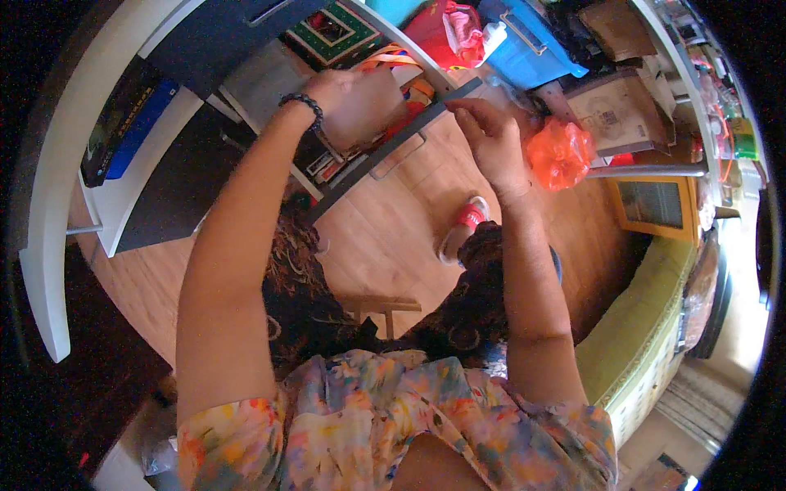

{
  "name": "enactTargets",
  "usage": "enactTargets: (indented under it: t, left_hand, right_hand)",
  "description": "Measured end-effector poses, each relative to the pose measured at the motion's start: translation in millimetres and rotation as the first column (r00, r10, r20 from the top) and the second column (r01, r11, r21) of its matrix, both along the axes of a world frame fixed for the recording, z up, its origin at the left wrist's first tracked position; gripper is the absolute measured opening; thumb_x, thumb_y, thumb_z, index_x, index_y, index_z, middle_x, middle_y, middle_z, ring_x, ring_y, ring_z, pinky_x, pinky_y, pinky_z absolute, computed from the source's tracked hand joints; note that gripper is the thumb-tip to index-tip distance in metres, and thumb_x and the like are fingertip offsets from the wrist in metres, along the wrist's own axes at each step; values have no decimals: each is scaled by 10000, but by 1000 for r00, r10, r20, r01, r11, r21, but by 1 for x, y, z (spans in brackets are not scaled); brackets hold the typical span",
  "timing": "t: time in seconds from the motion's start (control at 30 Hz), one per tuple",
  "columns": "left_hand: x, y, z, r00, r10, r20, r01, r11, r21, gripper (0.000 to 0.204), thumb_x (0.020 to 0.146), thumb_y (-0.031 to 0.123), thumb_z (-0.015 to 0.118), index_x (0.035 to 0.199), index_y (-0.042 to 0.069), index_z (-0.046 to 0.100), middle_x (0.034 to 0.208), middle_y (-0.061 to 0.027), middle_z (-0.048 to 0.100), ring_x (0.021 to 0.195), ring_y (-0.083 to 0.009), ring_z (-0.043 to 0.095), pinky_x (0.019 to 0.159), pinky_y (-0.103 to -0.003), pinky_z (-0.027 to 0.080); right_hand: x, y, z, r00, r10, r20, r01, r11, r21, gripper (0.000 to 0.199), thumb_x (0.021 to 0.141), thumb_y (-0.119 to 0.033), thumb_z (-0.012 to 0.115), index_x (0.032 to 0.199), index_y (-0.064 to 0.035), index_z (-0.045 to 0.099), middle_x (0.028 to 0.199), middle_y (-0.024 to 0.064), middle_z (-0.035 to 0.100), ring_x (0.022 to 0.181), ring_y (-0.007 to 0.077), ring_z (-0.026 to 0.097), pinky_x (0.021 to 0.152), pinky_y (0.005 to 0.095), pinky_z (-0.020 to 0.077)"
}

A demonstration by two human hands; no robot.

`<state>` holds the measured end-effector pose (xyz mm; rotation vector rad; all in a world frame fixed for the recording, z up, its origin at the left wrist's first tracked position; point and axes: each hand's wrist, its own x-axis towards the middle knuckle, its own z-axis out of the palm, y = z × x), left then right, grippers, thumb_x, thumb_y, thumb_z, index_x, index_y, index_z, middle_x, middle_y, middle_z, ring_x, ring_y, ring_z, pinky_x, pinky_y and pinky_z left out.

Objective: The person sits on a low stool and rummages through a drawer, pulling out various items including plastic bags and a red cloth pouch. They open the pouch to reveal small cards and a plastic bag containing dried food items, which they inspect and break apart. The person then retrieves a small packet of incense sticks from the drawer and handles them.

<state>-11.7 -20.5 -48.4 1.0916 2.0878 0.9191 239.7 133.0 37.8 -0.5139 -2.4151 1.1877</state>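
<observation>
two hands at open grey drawer (393,139), right fingers (463,110) pinching its front edge

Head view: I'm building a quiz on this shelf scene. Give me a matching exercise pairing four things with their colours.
Things:
1. plastic bag
2. bead bracelet on the left hand
3. storage bin
4. shoe on the floor

Colours:
A. blue
B. red and white
C. orange
D. dark

Pairs: 1-C, 2-D, 3-A, 4-B
</observation>
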Motion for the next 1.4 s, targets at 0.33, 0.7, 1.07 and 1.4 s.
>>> enactTargets:
  t: [0.33, 0.7, 1.07, 1.4]
  left_hand:
    - [23, -36, 8, 955, -95, -280, 19, 964, -263, 377, 815, 77, 569, 1182, 154, 608, 1122, -176, 614, 992, -326, 610, 876, -372, 466]
    - [55, -36, 24, 914, -94, -395, -87, 905, -417, 355, 783, 29, 582, 1128, 59, 504, 1145, -180, 555, 1054, -389, 532, 891, -460, 453]
    - [174, -26, 47, 908, -309, -282, 280, 950, -137, 470, 801, 215, 653, 1189, 14, 479, 1128, -235, 555, 1041, -391, 536, 879, -461, 439]
    - [172, -41, 6, 922, -206, -327, 134, 964, -228, 520, 822, 145, 614, 1265, -13, 394, 1168, -281, 520, 1019, -399, 558, 851, -459, 466]
  right_hand:
    - [0, 10, -37, 995, 67, 72, -78, 983, 166, 190, 853, -138, 592, 1005, -56, 674, 948, 114, 677, 797, 229, 644, 705, 335, 508]
    - [13, -23, 2, 962, 140, 233, -204, 939, 276, 168, 805, -164, 611, 910, -57, 688, 874, 165, 665, 785, 314, 636, 704, 411, 505]
    - [2, -9, -42, 983, 142, 114, -158, 977, 145, 201, 831, -176, 569, 938, -25, 647, 871, 209, 640, 802, 369, 616, 718, 440, 496]
    - [22, -1, -59, 968, 115, 224, -162, 965, 206, 198, 804, -142, 585, 926, -4, 658, 906, 189, 645, 833, 353, 611, 749, 406, 495]
